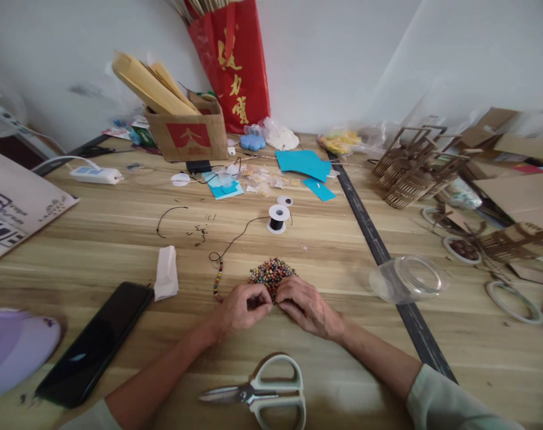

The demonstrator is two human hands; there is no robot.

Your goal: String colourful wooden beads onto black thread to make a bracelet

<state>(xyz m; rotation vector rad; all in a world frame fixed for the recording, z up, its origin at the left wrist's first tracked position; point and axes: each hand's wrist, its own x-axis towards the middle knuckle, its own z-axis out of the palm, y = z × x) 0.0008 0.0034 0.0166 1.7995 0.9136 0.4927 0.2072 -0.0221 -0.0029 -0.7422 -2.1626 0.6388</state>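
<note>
Multicoloured small round beads [272, 272] lie in a loose heap near the middle of the pale wood-grain desk [329, 239]. I see two bare hands meeting at the heap's near edge. The left hand [244, 309] curls inward with thumb and forefinger tips drawn close together; the right hand [307, 306] mirrors it, fingers bent over the thumb. Each grip looks narrow, but from here I cannot tell whether the tips fully close or what they hold.

Left of the heap, a short strand of mixed-colour beads [218, 279] runs toward me and disappears behind the left hand. From its far end a thin black cord [241, 235] loops back to a white-flanged spool of black cord [278, 218], farther off.

What could go wrong, as I judge it: a knuckle nudging the heap could scatter beads, since they sit unwalled on a flat top. Slack cord could snag or tangle at its loop, and a lost pinch could let threaded beads slide off.

Relative to the grip, the heap lies just beyond both sets of fingertips, seemingly touching the right fingers. The strand sits just left of the left hand. Open pale-handled scissors [262, 394] rest nearer me, apart from both hands.
</note>
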